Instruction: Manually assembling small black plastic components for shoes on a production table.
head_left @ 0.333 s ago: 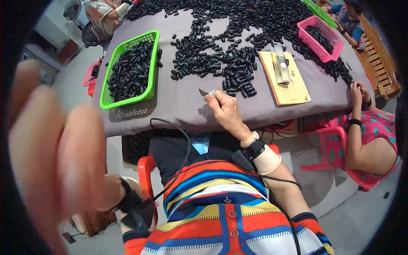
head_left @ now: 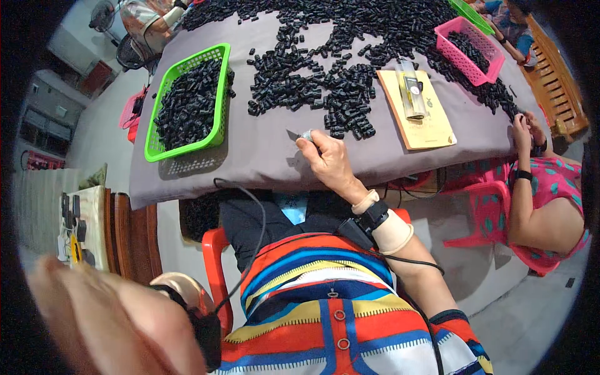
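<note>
Pinching a small knife point(head_left: 294, 135), blade leftward, the right hand point(head_left: 331, 164) is nearer the black pieces point(head_left: 351, 107) just beyond; I cannot tell the blurred left hand's point(head_left: 128, 319) grip.

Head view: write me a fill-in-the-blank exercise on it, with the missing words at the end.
1. The small dark pointed blade is in the camera wearer's ____ hand.
2. The lime-green rectangular plastic basket on the left of the grey cloth-covered table holds small cylindrical pieces coloured ____.
3. The clear plastic case rests on a rectangular book with a cover coloured ____.

Missing words: right; black; yellow.
</note>
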The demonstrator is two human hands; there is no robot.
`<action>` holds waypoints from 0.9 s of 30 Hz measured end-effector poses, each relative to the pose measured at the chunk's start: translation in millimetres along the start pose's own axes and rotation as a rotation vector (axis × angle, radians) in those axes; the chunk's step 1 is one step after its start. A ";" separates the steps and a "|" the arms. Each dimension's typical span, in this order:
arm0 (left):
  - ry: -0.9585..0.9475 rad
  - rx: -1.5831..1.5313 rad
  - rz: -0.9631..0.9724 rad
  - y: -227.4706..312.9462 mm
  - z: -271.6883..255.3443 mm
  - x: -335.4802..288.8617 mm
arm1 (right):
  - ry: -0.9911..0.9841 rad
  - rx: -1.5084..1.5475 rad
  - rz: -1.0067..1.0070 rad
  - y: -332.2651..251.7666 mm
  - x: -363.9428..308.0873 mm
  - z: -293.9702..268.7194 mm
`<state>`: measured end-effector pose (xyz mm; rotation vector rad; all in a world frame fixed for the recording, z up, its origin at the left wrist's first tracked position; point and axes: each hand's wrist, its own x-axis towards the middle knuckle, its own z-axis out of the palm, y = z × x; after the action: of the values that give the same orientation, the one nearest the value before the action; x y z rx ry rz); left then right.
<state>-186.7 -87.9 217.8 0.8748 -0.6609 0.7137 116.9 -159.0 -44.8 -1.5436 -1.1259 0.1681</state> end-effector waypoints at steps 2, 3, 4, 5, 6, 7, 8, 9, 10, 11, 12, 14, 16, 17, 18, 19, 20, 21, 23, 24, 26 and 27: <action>-0.280 0.208 -1.167 -41.1 -3.5 80.2 | -0.027 -0.027 -0.023 1.2 2.5 3.1; -0.306 0.202 -1.178 -58.3 -4.1 61.5 | -0.016 -0.059 -0.015 8.6 1.4 -0.5; -0.526 0.167 -1.361 -69.8 0.0 13.0 | -0.017 -0.044 -0.025 4.1 3.7 3.5; -0.770 0.107 -1.530 -77.3 -2.3 -15.2 | -0.015 -0.046 -0.040 2.5 3.5 2.9; -0.777 0.102 -1.531 -80.1 -0.7 -13.9 | -0.016 -0.044 -0.051 0.5 2.1 3.0; -0.767 0.091 -1.518 -82.3 0.5 -12.6 | -0.015 -0.013 -0.045 4.8 1.9 5.6; -0.756 0.080 -1.504 -84.0 1.5 -11.5 | -0.012 -0.016 -0.041 4.3 -0.3 5.0; -0.749 0.071 -1.493 -86.0 0.1 -8.5 | -0.017 -0.049 -0.042 4.5 -0.7 3.8; -0.742 0.062 -1.482 -87.8 -1.4 -5.5 | -0.023 -0.081 -0.043 4.2 -1.3 2.9; -0.734 0.052 -1.470 -89.4 -2.9 -2.6 | -0.024 -0.057 -0.028 0.4 -1.1 2.3; -0.726 0.042 -1.458 -90.9 -4.5 0.2 | -0.017 -0.061 -0.025 1.3 -0.1 2.9; -0.709 0.019 -1.440 -89.3 -10.8 6.0 | 0.033 -0.033 -0.083 4.7 0.2 3.9; -0.696 -0.002 -1.417 -98.1 -11.2 11.8 | 0.036 -0.039 -0.088 5.2 -0.3 6.5; -0.689 -0.014 -1.407 -95.3 -9.9 8.4 | 0.032 -0.041 -0.094 5.5 -0.3 7.7; -0.676 -0.031 -1.396 -90.1 -4.1 5.1 | 0.035 -0.044 -0.085 4.9 -1.3 8.1; -0.660 -0.048 -1.387 -91.2 -4.0 0.4 | 0.029 -0.053 -0.095 4.7 -0.8 8.4; -0.643 -0.065 -1.378 -90.5 0.1 -3.7 | 0.023 -0.060 -0.104 4.7 -0.2 7.4; -0.620 -0.081 -1.370 -95.2 3.2 -2.4 | 0.002 -0.046 -0.074 2.5 0.0 5.1; -0.568 -0.111 -1.356 -81.2 5.3 -9.5 | 0.010 -0.054 -0.051 5.9 -0.2 5.0; -0.533 -0.112 -1.342 -92.2 5.6 -1.0 | -0.005 -0.044 -0.037 3.0 0.8 6.5; -0.483 -0.122 -1.329 -98.0 10.5 3.4 | -0.013 -0.036 -0.033 3.5 1.7 6.5; -0.457 -0.126 -1.323 -100.1 9.8 6.8 | -0.020 -0.035 -0.034 4.4 1.8 7.2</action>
<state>-107.0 -139.2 183.5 1.1322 -0.3754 -0.7226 115.6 -152.3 -50.0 -1.5559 -1.1761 0.1417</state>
